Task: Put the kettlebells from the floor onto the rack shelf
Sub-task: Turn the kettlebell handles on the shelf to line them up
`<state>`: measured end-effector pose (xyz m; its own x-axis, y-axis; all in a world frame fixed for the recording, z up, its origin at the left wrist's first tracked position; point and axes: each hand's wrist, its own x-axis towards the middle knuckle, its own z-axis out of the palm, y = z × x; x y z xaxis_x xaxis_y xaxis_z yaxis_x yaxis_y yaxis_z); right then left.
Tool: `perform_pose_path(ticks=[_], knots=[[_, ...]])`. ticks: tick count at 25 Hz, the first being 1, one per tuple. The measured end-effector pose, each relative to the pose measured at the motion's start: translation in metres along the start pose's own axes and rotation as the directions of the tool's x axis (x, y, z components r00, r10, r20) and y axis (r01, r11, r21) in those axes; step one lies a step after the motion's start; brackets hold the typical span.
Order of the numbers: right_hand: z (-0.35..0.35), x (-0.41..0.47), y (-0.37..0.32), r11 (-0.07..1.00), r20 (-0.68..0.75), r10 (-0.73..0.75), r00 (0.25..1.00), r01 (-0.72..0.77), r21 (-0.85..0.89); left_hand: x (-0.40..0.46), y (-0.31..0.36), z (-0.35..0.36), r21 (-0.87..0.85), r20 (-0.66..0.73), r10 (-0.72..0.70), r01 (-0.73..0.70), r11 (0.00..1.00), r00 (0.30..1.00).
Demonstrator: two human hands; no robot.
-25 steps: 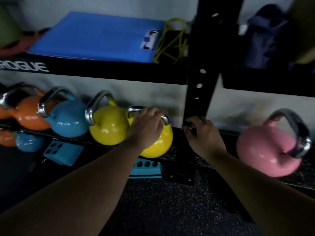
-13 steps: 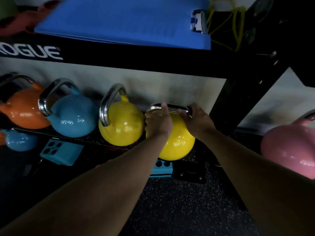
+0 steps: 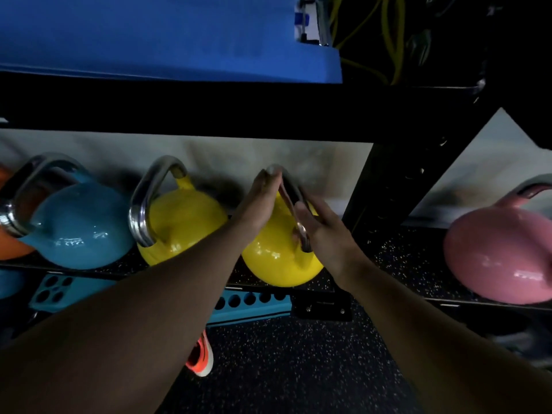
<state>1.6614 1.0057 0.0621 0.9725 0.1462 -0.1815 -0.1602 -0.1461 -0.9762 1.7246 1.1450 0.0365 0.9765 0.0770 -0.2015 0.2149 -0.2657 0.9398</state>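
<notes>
A yellow kettlebell (image 3: 274, 264) stands on the low rack shelf (image 3: 397, 258), its steel handle turned edge-on to me. My left hand (image 3: 260, 201) lies against the handle's left side with fingertips at its top. My right hand (image 3: 322, 231) presses on the handle's right side, so the handle is held between both hands. To the left on the same shelf stand a second yellow kettlebell (image 3: 185, 225), a blue one (image 3: 80, 231) and an orange one (image 3: 9, 249). A pink kettlebell (image 3: 501, 258) sits in the bay on the right.
A black upright post (image 3: 388, 174) rises just right of my hands. The upper shelf beam (image 3: 209, 106) carries a blue mat (image 3: 149, 34) and yellow bands (image 3: 388, 40). Teal blocks (image 3: 53, 291) lie under the shelf. An orange shoe (image 3: 201, 357) stands on the speckled floor.
My right hand left the upright post and joined the left on the yellow kettlebell's handle. The handle has turned from crosswise to edge-on. The view moved closer to the shelf.
</notes>
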Motion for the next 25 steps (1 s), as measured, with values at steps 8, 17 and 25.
perform_pose_path(ticks=[8, 17, 25], knots=[[0.010, 0.008, 0.010, 0.990, -0.069, 0.013, 0.998, -0.003, 0.144, 0.022, 0.000, 0.026, -0.032, 0.046, -0.009, 0.011, 0.999, 0.999], [0.057, 0.012, 0.019, 0.930, -0.156, 0.038, 0.987, 0.022, 0.366, 0.031, -0.006, 0.006, -0.033, 0.145, -0.030, 0.035, 0.999, 0.989], [0.045, 0.017, 0.021, 0.917, -0.067, -0.013, 0.998, 0.039, 0.396, 0.015, -0.011, 0.010, -0.161, 0.036, 0.100, -0.093, 0.983, 0.994]])
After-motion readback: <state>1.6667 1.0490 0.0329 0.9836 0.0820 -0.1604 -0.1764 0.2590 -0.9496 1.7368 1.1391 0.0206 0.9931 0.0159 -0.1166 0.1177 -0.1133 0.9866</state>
